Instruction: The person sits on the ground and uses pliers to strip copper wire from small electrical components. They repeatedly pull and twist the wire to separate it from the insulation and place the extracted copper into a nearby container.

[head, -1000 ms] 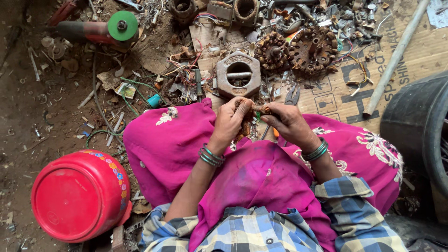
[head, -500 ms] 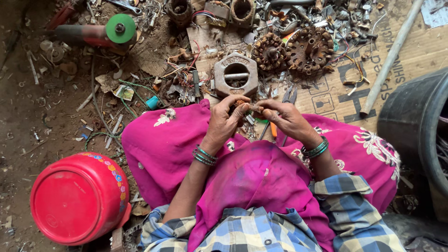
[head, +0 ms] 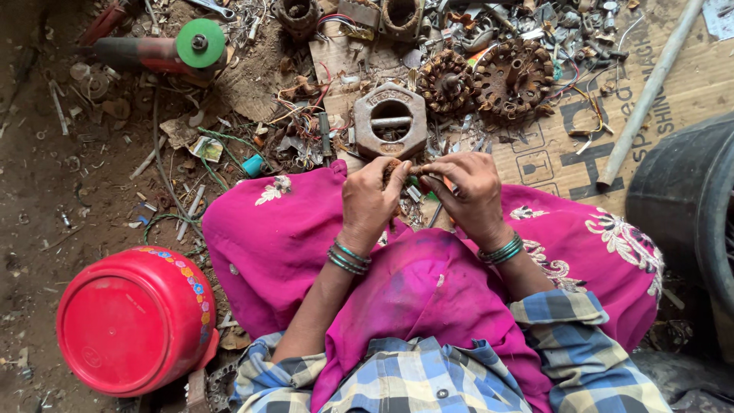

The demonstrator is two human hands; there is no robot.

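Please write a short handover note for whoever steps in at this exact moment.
Left hand: grip closed on a small rusty part, held over the lap.
Right hand: fingers pinch the same part from the other side.
Hexagonal metal block lies just ahead on the cardboard; two rusty motor cores beyond it.
Red tub on the ground to the left; green-disc grinder farther off.
Done: part is in hand. Left: what is being done to it is too small to tell.

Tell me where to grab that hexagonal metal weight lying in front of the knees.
Probably best to hook fingers under the crossbar across the round recess of the hexagonal weight, coming straight down from above. It lies flat on the cardboard, bar facing up, with scrap crowding its sides.
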